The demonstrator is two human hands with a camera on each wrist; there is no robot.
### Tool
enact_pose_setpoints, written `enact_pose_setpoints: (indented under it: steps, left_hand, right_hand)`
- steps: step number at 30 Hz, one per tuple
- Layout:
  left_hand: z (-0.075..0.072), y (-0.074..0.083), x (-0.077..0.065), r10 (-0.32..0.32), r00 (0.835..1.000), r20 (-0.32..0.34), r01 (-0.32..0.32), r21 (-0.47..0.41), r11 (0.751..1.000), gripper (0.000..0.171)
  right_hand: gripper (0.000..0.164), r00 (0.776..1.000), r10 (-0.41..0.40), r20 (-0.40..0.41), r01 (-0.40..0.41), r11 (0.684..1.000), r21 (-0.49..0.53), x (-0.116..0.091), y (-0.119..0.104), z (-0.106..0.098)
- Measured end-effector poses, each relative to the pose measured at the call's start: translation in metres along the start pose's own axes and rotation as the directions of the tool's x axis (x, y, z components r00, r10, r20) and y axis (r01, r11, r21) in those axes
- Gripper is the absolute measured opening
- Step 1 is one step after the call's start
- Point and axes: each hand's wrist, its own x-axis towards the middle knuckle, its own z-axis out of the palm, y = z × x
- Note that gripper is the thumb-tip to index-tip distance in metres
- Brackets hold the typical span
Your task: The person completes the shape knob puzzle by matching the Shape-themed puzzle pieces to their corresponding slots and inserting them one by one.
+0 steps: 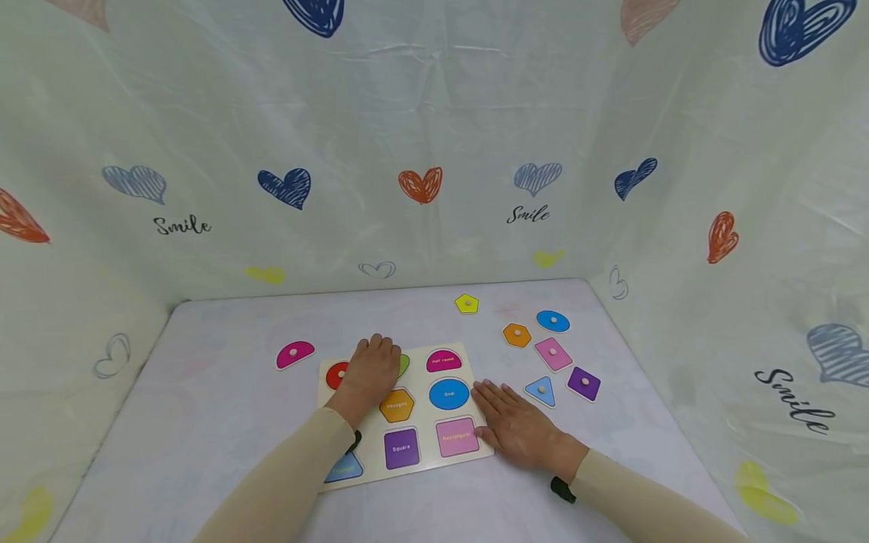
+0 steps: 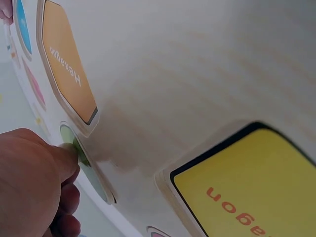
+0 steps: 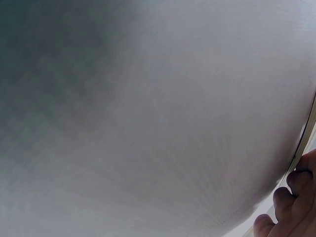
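Observation:
A wooden shape puzzle board (image 1: 424,353) lies on the table, slightly turned. At its top row my left hand (image 1: 370,377) reaches over and pinches a green rounded puzzle piece (image 2: 98,183), set at its printed place; the hand covers most of it in the head view. In the left wrist view thumb and curled fingers (image 2: 69,197) meet at the piece's middle. My right hand (image 1: 523,426) rests flat, fingers straight, against the board's right edge. Printed places for hexagon (image 1: 397,406), oval (image 1: 449,394), rectangle (image 1: 458,437) and square (image 1: 402,449) show on the board.
Loose knobbed pieces lie around: a magenta half round (image 1: 295,354) left; a yellow pentagon (image 1: 466,303) behind; an orange hexagon (image 1: 517,335), blue oval (image 1: 553,321), pink rectangle (image 1: 553,354), purple square (image 1: 584,384) and blue triangle (image 1: 541,391) right. A heart-printed curtain (image 1: 353,121) surrounds the table.

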Motion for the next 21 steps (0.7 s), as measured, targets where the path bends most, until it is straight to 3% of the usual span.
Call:
enact_pose_setpoints:
  steps: [6,13,21]
  left_hand:
    - [-0.0029,-0.0023,0.0005,-0.012,1.0,0.018,0.013,-0.068,0.998,0.053]
    - [-0.0043,-0.0063,-0.0001,-0.025,0.999,0.033,0.03,-0.147,0.989,0.041]
    - [-0.0035,-0.0062,-0.0004,-0.041,0.999,0.018,0.044,-0.166,0.985,0.05]
  right_hand:
    - [0.074,1.0,0.0,0.0,0.0,1.0,0.013,0.0004,0.0002,0.0001]
    - [0.074,1.0,0.002,0.003,-0.002,1.0,0.011,-0.0002,0.0002,-0.0001]
    - [0.074,1.0,0.003,-0.005,-0.003,1.0,0.012,-0.0003,-0.0001,-0.0007]
